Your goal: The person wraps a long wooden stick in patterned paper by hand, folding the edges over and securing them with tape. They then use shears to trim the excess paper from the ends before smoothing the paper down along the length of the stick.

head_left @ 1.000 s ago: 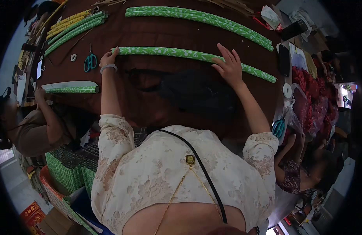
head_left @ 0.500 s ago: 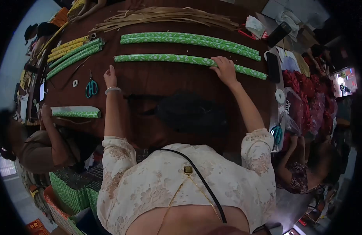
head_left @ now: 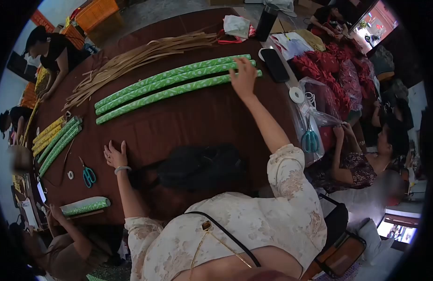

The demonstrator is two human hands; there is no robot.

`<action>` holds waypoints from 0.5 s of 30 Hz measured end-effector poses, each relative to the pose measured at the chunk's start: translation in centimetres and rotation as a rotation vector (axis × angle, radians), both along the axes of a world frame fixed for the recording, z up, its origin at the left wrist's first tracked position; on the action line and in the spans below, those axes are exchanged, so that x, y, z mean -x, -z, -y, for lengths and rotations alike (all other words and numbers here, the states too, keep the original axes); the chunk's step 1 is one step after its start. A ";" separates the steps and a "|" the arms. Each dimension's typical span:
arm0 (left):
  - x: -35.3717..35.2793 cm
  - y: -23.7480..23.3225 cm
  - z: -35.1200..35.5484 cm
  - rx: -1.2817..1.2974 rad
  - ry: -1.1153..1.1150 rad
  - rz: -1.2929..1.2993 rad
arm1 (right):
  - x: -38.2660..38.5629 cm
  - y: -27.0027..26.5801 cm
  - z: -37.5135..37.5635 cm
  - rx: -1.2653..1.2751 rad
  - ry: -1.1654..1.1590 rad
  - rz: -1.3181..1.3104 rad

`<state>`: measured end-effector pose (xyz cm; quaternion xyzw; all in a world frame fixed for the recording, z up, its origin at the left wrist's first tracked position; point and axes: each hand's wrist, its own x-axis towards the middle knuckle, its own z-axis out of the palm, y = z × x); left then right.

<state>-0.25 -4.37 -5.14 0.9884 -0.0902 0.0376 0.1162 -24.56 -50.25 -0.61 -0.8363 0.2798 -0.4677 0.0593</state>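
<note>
Three long green patterned rolls lie side by side on the dark red-brown table: two far rolls (head_left: 169, 71) close together and one nearer roll (head_left: 179, 90). My right hand (head_left: 244, 78) rests across their right ends, fingers apart over the nearer roll and towards the others. It hides part of these ends, and I see no firm grip. My left hand (head_left: 116, 155) is open above the table, fingers spread, wearing a ring and a bracelet (head_left: 123, 169). Nothing is in it, and the nearer roll's left end lies beyond it.
Brown flat strips (head_left: 137, 61) lie beyond the rolls. Shorter green rolls (head_left: 62, 145) and yellow rolls (head_left: 49, 136) sit left, near teal-handled scissors (head_left: 88, 176). A black bag (head_left: 197, 171) lies before me; a phone (head_left: 275, 64) and black tumbler (head_left: 267, 22) stand right. Co-workers sit both sides.
The view has turned. The nearer roll now lies closer to the two far ones, and my right hand has shifted to its right end. My left hand's fingers have spread, away from the roll's left end.
</note>
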 end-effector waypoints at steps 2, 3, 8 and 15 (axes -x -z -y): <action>-0.1 0.2 -0.2 -0.002 0.014 -0.001 | 3.2 -0.1 4.8 0.020 0.273 0.070; -0.1 0.0 -0.1 0.007 0.020 -0.004 | 4.8 0.5 6.9 -0.020 0.452 -0.007; 0.0 0.1 -0.1 -0.001 0.007 -0.011 | 8.8 1.7 13.5 -0.514 0.623 -0.460; -0.1 -0.1 0.0 -0.002 0.011 -0.016 | 9.0 0.7 14.7 -0.688 0.599 -0.558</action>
